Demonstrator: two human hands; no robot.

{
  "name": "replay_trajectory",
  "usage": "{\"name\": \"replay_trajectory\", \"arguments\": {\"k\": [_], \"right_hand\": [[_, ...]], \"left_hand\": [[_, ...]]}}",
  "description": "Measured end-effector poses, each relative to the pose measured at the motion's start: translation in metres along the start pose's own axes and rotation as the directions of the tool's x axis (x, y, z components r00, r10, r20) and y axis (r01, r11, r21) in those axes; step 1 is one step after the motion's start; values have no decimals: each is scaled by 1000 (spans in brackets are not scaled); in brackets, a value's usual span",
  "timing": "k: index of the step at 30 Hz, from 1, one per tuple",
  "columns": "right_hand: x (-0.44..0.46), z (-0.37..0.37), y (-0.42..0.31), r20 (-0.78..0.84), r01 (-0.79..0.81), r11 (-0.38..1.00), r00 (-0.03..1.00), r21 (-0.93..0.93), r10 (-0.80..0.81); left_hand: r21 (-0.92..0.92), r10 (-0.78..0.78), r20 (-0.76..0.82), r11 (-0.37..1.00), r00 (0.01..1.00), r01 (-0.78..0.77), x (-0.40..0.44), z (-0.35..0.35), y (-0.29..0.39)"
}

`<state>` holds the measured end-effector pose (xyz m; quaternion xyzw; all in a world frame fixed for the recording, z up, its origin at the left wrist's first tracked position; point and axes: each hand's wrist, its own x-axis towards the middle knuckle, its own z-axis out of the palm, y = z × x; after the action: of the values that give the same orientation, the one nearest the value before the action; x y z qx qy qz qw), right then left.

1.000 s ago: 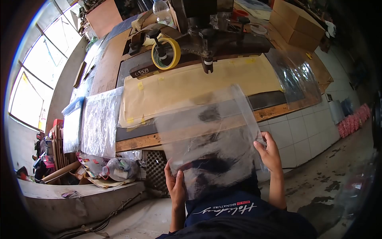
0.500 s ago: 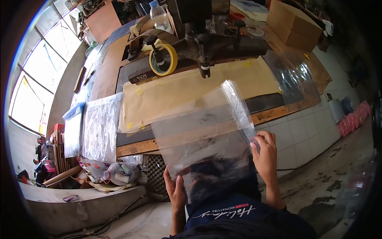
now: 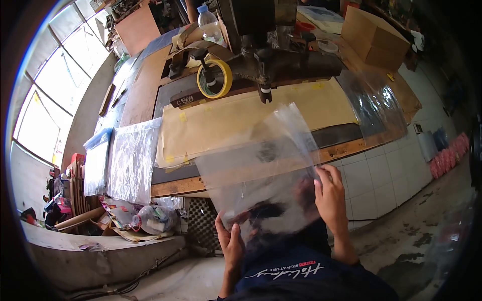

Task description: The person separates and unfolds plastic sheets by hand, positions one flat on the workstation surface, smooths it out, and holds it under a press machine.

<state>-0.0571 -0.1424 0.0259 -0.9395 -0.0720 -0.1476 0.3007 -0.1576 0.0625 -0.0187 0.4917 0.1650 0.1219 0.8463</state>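
Note:
A clear plastic bag (image 3: pixel 251 165) hangs between my two hands, its far end over the front of the bench and the brown paper. My left hand (image 3: pixel 231 241) pinches its near left edge, thumb on top. Higher up, my right hand (image 3: pixel 330 193) grips the right edge between thumb and fingers. Through the film the bench edge and my dark shirt show. Brown paper (image 3: pixel 201 133) with yellow tape bits lies flat under the black machine (image 3: pixel 261 65).
A yellow tape roll (image 3: pixel 227 80) hangs on a machine knob. Clear plastic bags (image 3: pixel 131 160) drape over the bench's left front; more plastic film (image 3: pixel 376 108) lies at its right. A cardboard box (image 3: pixel 374 37) and water bottle (image 3: pixel 210 25) stand behind. The wooden bench edge (image 3: pixel 346 149) runs before me.
The bag's right edge, folded into a shiny strip earlier, now lies more spread out. My right hand has shifted slightly left along with it. The view has moved a little.

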Motion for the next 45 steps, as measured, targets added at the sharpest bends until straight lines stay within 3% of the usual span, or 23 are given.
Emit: {"name": "replay_trajectory", "arguments": {"k": [3,5,8,9,12,13,14,16,17,19,21,22,24,27,30,32,34,38,39,40,41,43,45], "right_hand": [[6,-15,1,185,-102,984,980,143,75],[8,-22,-2,237,32,984,969,175,-74],[9,-37,-35,392,19,992,917,123,-66],[5,-34,-39,333,124,962,921,242,-202],[-5,-23,-65,454,162,775,730,611,-511],[-5,-24,-77,468,167,691,624,703,-626],[-4,-25,-86,464,167,691,629,704,-624],[2,-31,-99,365,57,432,444,900,-819],[11,-46,-100,318,80,389,438,918,-841],[18,-76,-91,467,-398,263,606,879,-644],[26,-97,-70,547,-474,280,766,835,-336],[27,-96,-50,557,-489,284,788,825,-263],[28,-75,-2,567,-519,298,818,801,-100],[15,-35,45,531,-567,397,822,722,207],[-1,-14,69,528,-545,470,830,694,183],[1,-13,58,533,-560,497,819,663,211],[4,-2,61,367,-306,825,921,474,131],[19,-3,47,406,-271,882,908,386,101],[25,-11,36,482,-350,910,851,222,209],[24,-6,32,488,-345,912,849,224,201],[19,1,29,324,-243,965,925,96,201],[10,16,32,8,-42,991,999,-127,43],[6,26,42,-42,-31,999,999,-40,29]], "left_hand": [[14,-50,29,999,998,49,0,-1,0],[17,-90,39,996,995,89,0,-1,1],[25,-84,31,996,996,83,1,1,6],[22,-99,47,995,994,98,0,3,9],[78,-61,131,996,990,51,1,-11,-4],[288,-50,127,958,991,12,-2,-19,-10],[256,-31,106,967,994,3,1,-17,-11],[192,7,64,981,998,-19,7,-12,-12],[-30,-147,56,988,988,148,5,-4,1],[47,-107,60,993,992,105,3,-14,-10],[25,-92,95,996,991,90,5,-27,-19],[-301,-183,114,930,976,210,4,-18,-4],[-288,-160,154,937,975,199,9,-18,0],[-83,-189,151,976,970,203,10,-13,9],[86,-177,163,983,971,165,11,-10,5],[49,-198,164,980,966,193,12,-13,7],[123,-164,222,983,961,139,14,-14,7],[19,-207,315,977,926,212,23,-38,9],[56,-158,286,987,945,149,31,-48,2],[95,-107,256,992,961,85,38,-48,3],[100,-204,197,977,959,188,39,-45,7],[194,-194,170,968,966,160,40,-30,12],[300,-178,170,946,969,121,42,-27,11]]}}
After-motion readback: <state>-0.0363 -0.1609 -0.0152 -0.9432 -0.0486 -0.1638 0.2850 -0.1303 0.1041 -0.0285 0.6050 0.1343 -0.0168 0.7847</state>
